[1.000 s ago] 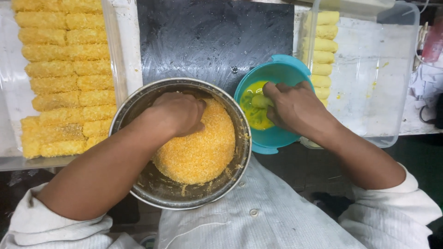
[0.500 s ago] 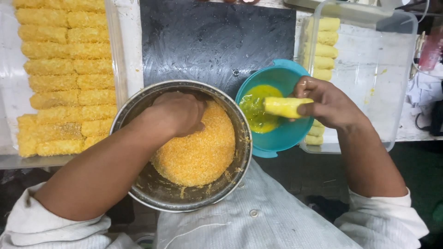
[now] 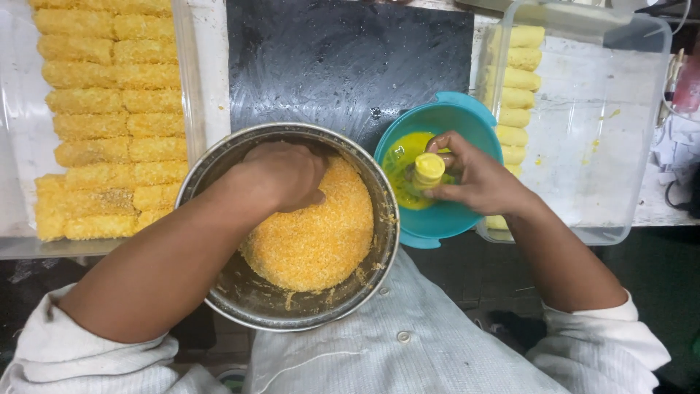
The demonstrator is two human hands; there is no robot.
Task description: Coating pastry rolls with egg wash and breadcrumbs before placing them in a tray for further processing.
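Observation:
My left hand (image 3: 281,175) is buried in orange breadcrumbs (image 3: 313,233) inside a round steel bowl (image 3: 240,299), fingers curled into the crumbs; what it holds is hidden. My right hand (image 3: 474,179) grips a pale yellow roll (image 3: 429,169), standing it on end over the yellow egg wash (image 3: 399,171) in a teal plastic bowl (image 3: 445,219).
A clear tray (image 3: 18,146) on the left holds several rows of crumb-coated rolls (image 3: 109,109). A clear plastic tub (image 3: 598,146) on the right holds a column of uncoated yellow rolls (image 3: 518,80). A dark slab (image 3: 350,66) lies behind the bowls.
My right hand lifted the yellow roll out of the egg wash and turned it from lying sideways to standing on end. My left hand stayed in the crumbs.

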